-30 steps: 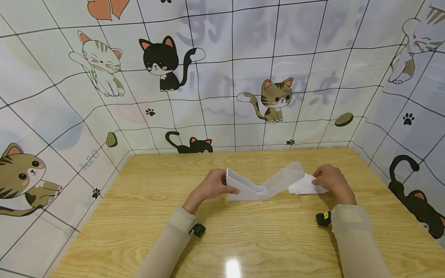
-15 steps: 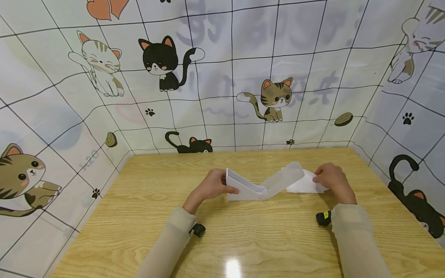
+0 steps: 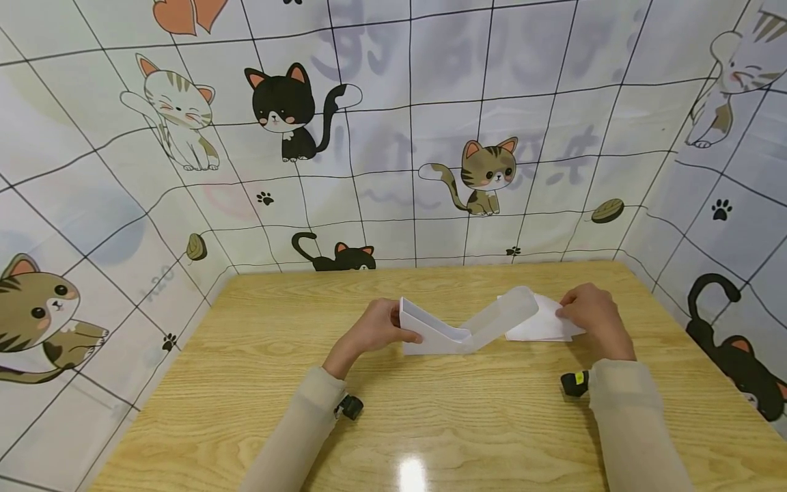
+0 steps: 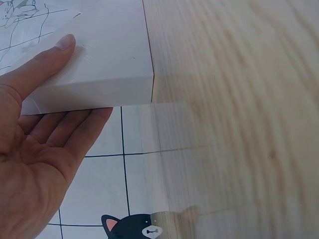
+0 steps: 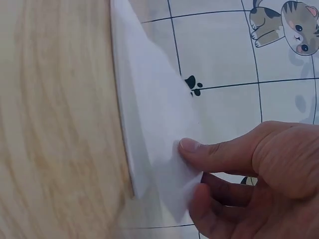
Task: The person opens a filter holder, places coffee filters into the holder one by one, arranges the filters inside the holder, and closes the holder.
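Note:
On the table stands a white box with a slanted open top. Its translucent lid is swung out to the right. My left hand grips the box's left end, thumb on the near side and fingers behind, as the left wrist view also shows. To the right of the lid, my right hand pinches the corner of a thin white sheet that looks like paper. Beneath it more white sheet lies at the table. The lid partly covers the sheets' left side in the head view.
The wooden table reaches back to a wall cloth printed with cats and grid lines, which also encloses both sides. A small black camera sits on the left wrist and another camera on the right.
My right hand has shifted slightly up and to the right with the pinched corner, and the sheet's outline has spread apart from the one below. The left hand and box stay put.

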Demonstrator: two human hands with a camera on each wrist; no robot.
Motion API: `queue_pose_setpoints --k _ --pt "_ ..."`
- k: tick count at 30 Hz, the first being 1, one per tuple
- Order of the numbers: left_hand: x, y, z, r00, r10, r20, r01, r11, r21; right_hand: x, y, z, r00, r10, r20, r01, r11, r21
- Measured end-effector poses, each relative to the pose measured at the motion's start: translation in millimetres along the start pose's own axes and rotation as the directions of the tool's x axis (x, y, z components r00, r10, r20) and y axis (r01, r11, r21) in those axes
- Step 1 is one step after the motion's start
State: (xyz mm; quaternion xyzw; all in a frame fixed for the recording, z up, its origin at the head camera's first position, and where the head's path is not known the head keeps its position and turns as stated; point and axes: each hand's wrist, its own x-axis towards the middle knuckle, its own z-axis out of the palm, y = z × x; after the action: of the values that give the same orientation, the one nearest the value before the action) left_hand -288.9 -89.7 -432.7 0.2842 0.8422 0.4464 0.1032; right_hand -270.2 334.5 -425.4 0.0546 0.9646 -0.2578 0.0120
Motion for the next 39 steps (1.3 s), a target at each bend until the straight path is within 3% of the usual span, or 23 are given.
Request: queue_pose_setpoints --k 9,16,30,39 --pt "0.0 -0.1 0.2 1.0 0.0 -0.001 0.0 1.0 0.002 -2 -4 -9.9 0.998 0.034 0.053 -0.04 0.994 0.105" --pt "-0.6 -1.1 0.1 1.0 0.006 -0.004 -0.006 1.0 0.0 -3 -4 -16.9 0.998 0.038 0.056 -0.045 0.991 0.127" --pt "-0.6 1.2 -0.2 1.0 0.001 0.0 -0.001 1.0 -0.001 -10 -17 -26.5 0.999 0.027 -0.031 -0.022 0.99 0.143" --pt "0.7 -1.5 0.8 1.0 0.0 -0.002 0.0 1.0 0.013 -12 -26 -32.4 0.995 -0.045 -0.091 0.057 0.989 0.133"
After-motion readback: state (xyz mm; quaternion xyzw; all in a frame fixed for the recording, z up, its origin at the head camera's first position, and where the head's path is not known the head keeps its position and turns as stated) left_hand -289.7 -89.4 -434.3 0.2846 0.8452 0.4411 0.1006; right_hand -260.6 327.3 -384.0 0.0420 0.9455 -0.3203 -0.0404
